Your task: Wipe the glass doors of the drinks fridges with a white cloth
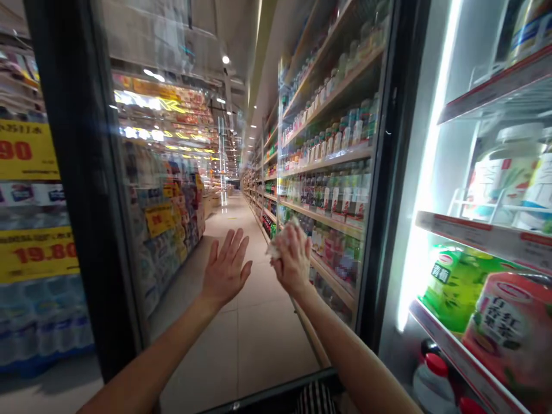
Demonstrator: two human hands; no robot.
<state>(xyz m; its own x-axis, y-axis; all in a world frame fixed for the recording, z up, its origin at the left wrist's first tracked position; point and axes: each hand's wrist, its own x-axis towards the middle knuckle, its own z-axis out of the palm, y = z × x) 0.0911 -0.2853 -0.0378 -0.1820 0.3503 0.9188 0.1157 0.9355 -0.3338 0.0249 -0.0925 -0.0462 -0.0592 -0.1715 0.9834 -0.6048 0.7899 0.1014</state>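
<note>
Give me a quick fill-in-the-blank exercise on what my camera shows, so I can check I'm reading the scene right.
1. The right hand holds a crumpled pale cloth, while the left hand holds ____.
2. The pack right next to the pink pack is mainly ____ in colour.
3. The clear bottle near the bottom edge at the right has a ____ cap.
4. The large yellow price sign is on the ____ side of the picture.

Missing words: nothing; green; red; left.
</note>
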